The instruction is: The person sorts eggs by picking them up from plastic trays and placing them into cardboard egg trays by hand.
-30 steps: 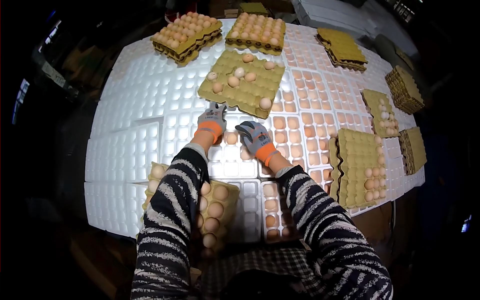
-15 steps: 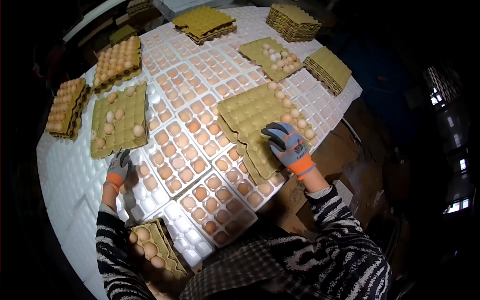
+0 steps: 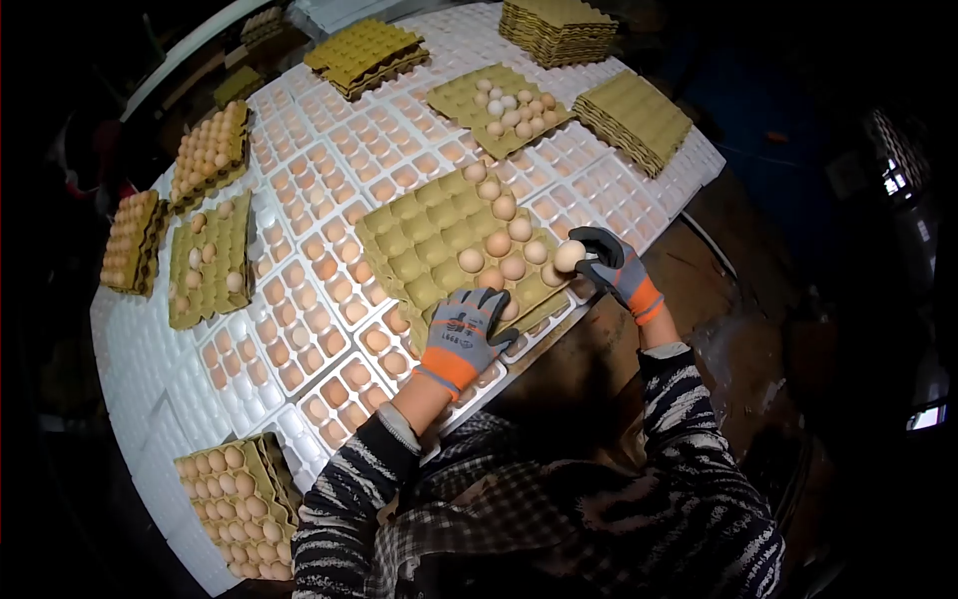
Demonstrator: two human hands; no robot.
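Observation:
Both hands wear grey gloves with orange cuffs. My right hand grips a pale egg between thumb and fingers at the right edge of a yellow-brown pulp tray. That tray bears several eggs along its right and near sides. Over its near edge lies my left hand, fingers curled around an egg and beside another egg; whether it grips one is unclear. White plastic trays with eggs lie under and left of the pulp tray.
A full egg stack stands at the near left. Two more loaded stacks and a partly filled tray are farther left. Beyond are another partly filled tray and stacks of empty pulp trays. The table edge is at right.
The view has swung right. My left hand has moved from the left-hand trays to the large pulp tray. My right hand has taken hold of an egg, and more eggs show on that tray.

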